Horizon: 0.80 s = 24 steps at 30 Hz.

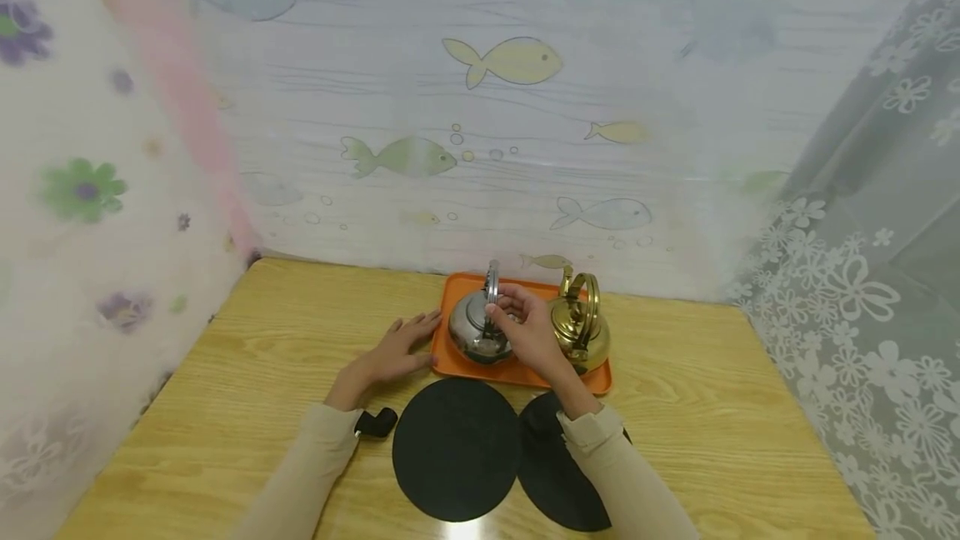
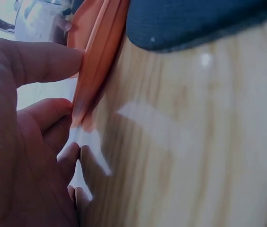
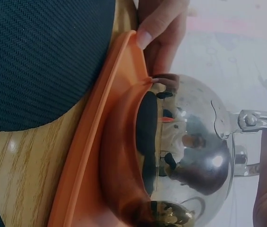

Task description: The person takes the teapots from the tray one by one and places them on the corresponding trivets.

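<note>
Black mats (image 1: 457,448) nearest | right grip (image 1: 525,325) pinching silver kettle (image 1: 474,330) handle | left grip (image 1: 401,348) flat, fingertips touching orange tray (image 1: 600,377)

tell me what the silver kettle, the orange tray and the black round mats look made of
Silver kettle: polished metal, likely steel; it mirrors the tray and mats. Orange tray: probably plastic, smooth, matte, with a moulded rim. Black round mats: seemingly woven fabric or felt; the right wrist view shows a herringbone weave.
</note>
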Each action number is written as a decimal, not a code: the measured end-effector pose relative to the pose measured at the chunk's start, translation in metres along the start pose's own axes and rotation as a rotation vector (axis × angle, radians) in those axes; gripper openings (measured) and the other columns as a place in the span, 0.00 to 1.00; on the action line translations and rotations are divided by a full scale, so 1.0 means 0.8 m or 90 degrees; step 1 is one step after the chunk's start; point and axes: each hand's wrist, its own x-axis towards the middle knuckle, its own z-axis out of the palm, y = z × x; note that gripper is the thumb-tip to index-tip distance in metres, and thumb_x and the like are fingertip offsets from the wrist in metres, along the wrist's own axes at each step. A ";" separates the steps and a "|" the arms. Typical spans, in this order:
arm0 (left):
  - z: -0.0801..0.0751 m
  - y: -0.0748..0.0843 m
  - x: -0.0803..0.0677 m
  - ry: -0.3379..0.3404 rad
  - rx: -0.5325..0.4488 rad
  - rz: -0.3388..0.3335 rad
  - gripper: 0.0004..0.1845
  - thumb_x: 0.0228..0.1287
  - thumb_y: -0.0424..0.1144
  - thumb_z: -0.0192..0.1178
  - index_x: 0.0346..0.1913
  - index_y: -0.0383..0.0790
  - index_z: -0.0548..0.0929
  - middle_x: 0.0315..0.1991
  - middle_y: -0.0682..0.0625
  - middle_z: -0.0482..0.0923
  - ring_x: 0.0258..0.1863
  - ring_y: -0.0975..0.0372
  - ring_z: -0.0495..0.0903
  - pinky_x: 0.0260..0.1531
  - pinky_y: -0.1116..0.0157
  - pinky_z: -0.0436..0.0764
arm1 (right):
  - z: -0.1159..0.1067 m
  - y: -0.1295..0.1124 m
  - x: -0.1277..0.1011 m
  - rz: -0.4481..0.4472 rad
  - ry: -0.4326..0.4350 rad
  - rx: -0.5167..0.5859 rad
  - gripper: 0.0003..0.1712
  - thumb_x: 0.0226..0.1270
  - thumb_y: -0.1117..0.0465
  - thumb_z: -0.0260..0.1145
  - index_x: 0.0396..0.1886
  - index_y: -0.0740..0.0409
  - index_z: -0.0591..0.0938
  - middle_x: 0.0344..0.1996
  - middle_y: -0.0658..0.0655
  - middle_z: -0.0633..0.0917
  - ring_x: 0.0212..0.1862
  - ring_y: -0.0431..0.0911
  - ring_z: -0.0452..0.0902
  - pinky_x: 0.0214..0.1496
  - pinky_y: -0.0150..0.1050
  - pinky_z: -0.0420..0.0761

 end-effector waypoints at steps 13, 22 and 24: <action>0.002 0.001 -0.001 0.015 -0.034 -0.025 0.39 0.71 0.41 0.60 0.80 0.34 0.58 0.81 0.40 0.52 0.80 0.40 0.48 0.76 0.36 0.35 | 0.004 -0.001 0.000 -0.015 0.015 -0.023 0.19 0.73 0.66 0.65 0.60 0.71 0.79 0.39 0.64 0.83 0.39 0.39 0.80 0.36 0.30 0.80; 0.007 -0.006 0.000 0.030 -0.031 -0.024 0.39 0.70 0.42 0.60 0.80 0.36 0.59 0.81 0.41 0.54 0.80 0.41 0.49 0.77 0.37 0.36 | 0.007 -0.001 0.000 -0.049 0.023 -0.015 0.19 0.72 0.69 0.64 0.59 0.75 0.79 0.38 0.69 0.83 0.40 0.37 0.82 0.39 0.30 0.82; 0.008 -0.007 0.000 0.033 -0.029 -0.024 0.39 0.70 0.42 0.60 0.79 0.36 0.59 0.80 0.41 0.54 0.80 0.41 0.49 0.77 0.37 0.36 | 0.007 0.001 0.000 -0.052 0.021 -0.017 0.19 0.72 0.69 0.65 0.59 0.75 0.79 0.38 0.70 0.83 0.40 0.37 0.82 0.37 0.29 0.81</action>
